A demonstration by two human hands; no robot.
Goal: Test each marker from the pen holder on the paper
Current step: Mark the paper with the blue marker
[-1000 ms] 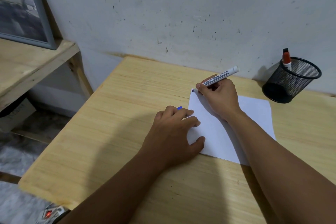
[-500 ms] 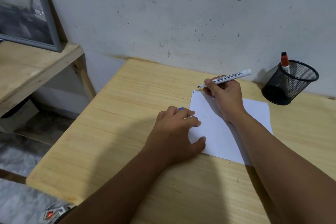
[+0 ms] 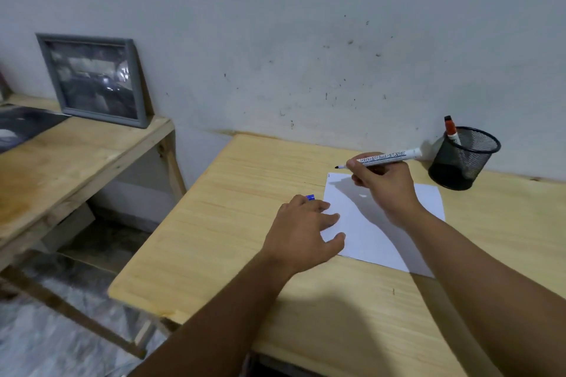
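A white sheet of paper [image 3: 364, 229] lies on the wooden desk [image 3: 245, 193], with a small dark mark at its far left corner. My right hand [image 3: 382, 184] grips an uncapped white board marker [image 3: 384, 157], held level above that corner with its tip pointing left, off the paper. My left hand [image 3: 306, 229] lies on the paper's left edge with curled fingers, and a blue cap [image 3: 310, 197] peeks out from under them. The black mesh pen holder [image 3: 464, 159] stands at the back right with a red-capped marker [image 3: 450, 129] in it.
A lower wooden shelf [image 3: 76, 156] on the left carries a grey picture frame [image 3: 95, 79] leaning on the wall. The wall runs close behind the desk. A gap with floor lies between shelf and desk.
My right hand has lifted the marker off the paper's far left corner and turned it level, leaving a small mark. The head camera has tilted up. My left hand has stayed put.
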